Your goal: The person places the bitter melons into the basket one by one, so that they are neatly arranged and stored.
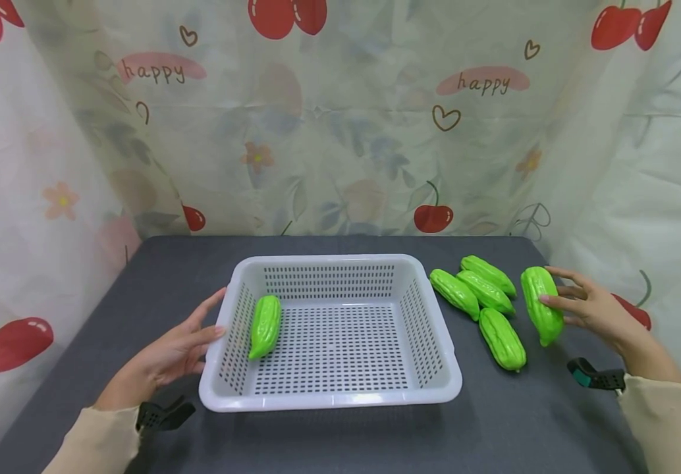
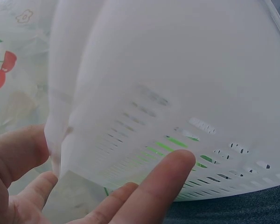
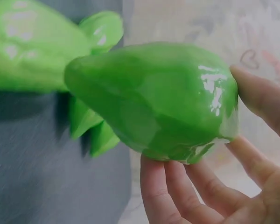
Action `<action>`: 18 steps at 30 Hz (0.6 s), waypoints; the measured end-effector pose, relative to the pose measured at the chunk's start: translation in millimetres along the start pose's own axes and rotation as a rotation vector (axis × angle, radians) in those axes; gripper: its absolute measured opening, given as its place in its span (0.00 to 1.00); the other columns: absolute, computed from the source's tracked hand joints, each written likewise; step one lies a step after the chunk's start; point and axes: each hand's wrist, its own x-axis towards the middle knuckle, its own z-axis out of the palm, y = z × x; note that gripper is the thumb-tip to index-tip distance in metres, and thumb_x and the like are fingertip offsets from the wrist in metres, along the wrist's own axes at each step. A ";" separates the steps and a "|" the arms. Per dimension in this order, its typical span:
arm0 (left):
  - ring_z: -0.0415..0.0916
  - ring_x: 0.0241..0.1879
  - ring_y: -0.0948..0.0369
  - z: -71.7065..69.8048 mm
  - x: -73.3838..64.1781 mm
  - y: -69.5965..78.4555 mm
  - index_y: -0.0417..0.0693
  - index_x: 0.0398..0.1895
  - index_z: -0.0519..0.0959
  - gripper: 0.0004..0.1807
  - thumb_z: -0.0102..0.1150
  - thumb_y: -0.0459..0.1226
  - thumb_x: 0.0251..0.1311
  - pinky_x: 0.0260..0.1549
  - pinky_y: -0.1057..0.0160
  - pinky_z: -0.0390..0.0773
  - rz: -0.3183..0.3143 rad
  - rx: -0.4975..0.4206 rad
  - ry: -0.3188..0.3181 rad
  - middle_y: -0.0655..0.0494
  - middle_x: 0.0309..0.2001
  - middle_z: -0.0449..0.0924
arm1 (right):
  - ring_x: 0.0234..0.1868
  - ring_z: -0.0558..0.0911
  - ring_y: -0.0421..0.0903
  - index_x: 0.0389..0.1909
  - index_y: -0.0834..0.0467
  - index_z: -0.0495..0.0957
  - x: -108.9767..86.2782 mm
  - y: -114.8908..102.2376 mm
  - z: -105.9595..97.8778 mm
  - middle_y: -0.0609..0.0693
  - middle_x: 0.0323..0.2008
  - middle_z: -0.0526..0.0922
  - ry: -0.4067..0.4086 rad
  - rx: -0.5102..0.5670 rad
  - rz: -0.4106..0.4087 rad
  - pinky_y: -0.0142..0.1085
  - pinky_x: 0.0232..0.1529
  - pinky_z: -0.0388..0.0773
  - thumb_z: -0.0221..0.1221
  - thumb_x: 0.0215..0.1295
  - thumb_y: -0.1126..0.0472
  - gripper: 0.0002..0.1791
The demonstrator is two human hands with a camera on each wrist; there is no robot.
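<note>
My right hand (image 1: 604,316) holds a glossy green bitter melon (image 1: 542,304) above the right part of the table, thumb on one side and fingers on the other. In the right wrist view this bitter melon (image 3: 154,102) lies across the fingers (image 3: 177,191), its narrow tip pointing left. At the left side of the white plastic basket (image 1: 331,399), my left hand (image 1: 168,352) touches the rim with its fingers extended. The left wrist view has the fingers (image 2: 165,179) against the basket's slotted outer wall (image 2: 186,70). One bitter melon (image 1: 266,326) lies inside, near the left wall.
Right of the basket, several more bitter melons (image 1: 485,291) lie grouped on the dark table (image 1: 317,438), one of them (image 1: 502,339) nearer the front. A printed curtain (image 1: 340,164) hangs behind the table and along both sides.
</note>
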 end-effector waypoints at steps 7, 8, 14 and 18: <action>0.77 0.57 0.49 -0.3 0.0 -0.7 0.79 0.74 0.29 0.44 0.46 0.37 0.73 0.49 0.35 0.75 0.005 0.004 -0.003 0.37 0.73 0.46 | 0.49 0.75 0.31 0.77 0.37 0.42 5.3 -33.0 6.4 0.74 0.69 0.51 0.039 0.050 -0.068 0.32 0.44 0.82 0.55 0.69 0.47 0.42; 0.77 0.57 0.49 -0.4 -0.1 -0.7 0.79 0.74 0.29 0.44 0.46 0.37 0.73 0.49 0.35 0.75 0.005 0.002 -0.004 0.37 0.73 0.47 | 0.46 0.74 0.26 0.76 0.37 0.42 6.3 -38.0 8.1 0.74 0.69 0.52 0.045 0.056 -0.083 0.31 0.43 0.81 0.56 0.69 0.47 0.42; 0.77 0.57 0.48 0.0 -0.5 -0.8 0.79 0.74 0.29 0.44 0.47 0.37 0.73 0.49 0.35 0.75 0.008 0.001 0.004 0.38 0.72 0.48 | 0.44 0.75 0.25 0.76 0.37 0.42 12.3 -68.3 19.8 0.73 0.68 0.51 0.065 0.131 -0.166 0.29 0.42 0.82 0.55 0.70 0.51 0.42; 0.77 0.57 0.48 0.9 -0.4 -0.9 0.80 0.74 0.31 0.44 0.47 0.38 0.72 0.50 0.35 0.75 0.004 0.004 0.015 0.38 0.73 0.49 | 0.45 0.77 0.27 0.76 0.38 0.44 13.7 -89.3 29.8 0.68 0.67 0.55 0.086 0.204 -0.208 0.29 0.42 0.82 0.55 0.70 0.53 0.40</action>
